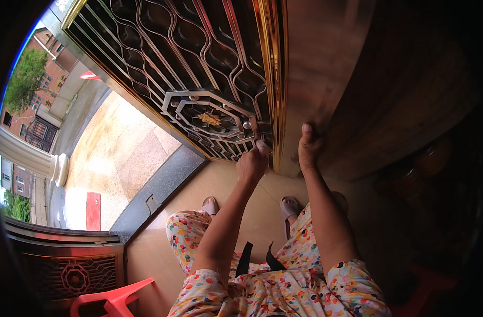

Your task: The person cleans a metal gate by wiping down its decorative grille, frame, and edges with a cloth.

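A metal door leaf (pixel 295 87) stands ajar before me, with an ornamental grille of wavy bars (pixel 221 51). On the grille sits an octagonal metal frame (pixel 170 99) around a gold-coloured ornament (pixel 209 118). My left hand (pixel 251 164) is closed around a small pale cloth (pixel 262 149), which meets the grille at the octagon's lower right, close to the gold trim strip (pixel 279 79). My right hand (pixel 308 148) grips the door's edge, thumb on the near face. Its fingers are mostly hidden in shadow.
A grey stone threshold (pixel 166 186) crosses the doorway at left. Beyond it lie sunlit paving (pixel 118 146), a red mat-like piece (pixel 93 210) and a white column (pixel 31 154). A red plastic chair (pixel 116 299) stands at lower left beside another door panel (pixel 75 273). The right side is dark.
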{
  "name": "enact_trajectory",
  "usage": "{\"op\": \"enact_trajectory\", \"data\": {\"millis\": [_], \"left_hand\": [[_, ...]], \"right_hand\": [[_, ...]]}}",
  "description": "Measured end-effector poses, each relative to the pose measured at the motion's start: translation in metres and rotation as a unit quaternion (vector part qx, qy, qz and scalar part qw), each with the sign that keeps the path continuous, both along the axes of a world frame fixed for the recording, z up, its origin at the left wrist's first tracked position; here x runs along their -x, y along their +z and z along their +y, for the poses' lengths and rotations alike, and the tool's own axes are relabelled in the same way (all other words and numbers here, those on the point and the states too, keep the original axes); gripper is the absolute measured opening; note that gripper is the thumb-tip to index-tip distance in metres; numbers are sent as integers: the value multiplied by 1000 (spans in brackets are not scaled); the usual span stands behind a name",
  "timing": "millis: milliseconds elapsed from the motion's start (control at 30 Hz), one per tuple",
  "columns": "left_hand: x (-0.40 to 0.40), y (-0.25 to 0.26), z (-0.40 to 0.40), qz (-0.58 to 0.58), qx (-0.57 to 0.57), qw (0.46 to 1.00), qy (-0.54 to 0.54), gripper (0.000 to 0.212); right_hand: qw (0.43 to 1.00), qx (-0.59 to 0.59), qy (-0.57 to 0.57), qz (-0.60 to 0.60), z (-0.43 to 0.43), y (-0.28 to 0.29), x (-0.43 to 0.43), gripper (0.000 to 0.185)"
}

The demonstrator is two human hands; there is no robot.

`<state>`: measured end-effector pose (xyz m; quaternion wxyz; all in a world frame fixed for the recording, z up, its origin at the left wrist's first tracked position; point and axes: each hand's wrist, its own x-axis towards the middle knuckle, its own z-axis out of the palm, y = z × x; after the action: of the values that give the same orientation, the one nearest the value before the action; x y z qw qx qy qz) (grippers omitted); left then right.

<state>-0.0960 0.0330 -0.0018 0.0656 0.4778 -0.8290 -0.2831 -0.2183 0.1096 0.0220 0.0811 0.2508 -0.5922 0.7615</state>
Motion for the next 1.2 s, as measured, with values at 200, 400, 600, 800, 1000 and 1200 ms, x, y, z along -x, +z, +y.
{"op": "enact_trajectory", "data": {"millis": [200, 400, 600, 800, 1000, 1200], "left_hand": [[-51, -51, 49, 128, -262, 956, -24, 28], [-47, -53, 48, 292, -208, 933, -35, 31], [-15, 3, 35, 339, -55, 939, -14, 32], [-7, 2, 34, 320, 181, 929, -33, 46], [3, -9, 36, 357, 71, 931, -38, 46], [7, -20, 16, 243, 74, 965, -61, 45]], "right_hand": [[1000, 0, -10, -13, -1, 2, 0, 32], [999, 0, -6, -38, -3, -7, 3, 33], [1000, -7, 1, -23, -2, -4, 2, 29], [1000, -26, 1, -9, 0, -1, 1, 28], [1000, 16, 9, -15, -2, -4, 3, 26], [999, -17, 8, -39, -1, -2, -1, 26]]}}
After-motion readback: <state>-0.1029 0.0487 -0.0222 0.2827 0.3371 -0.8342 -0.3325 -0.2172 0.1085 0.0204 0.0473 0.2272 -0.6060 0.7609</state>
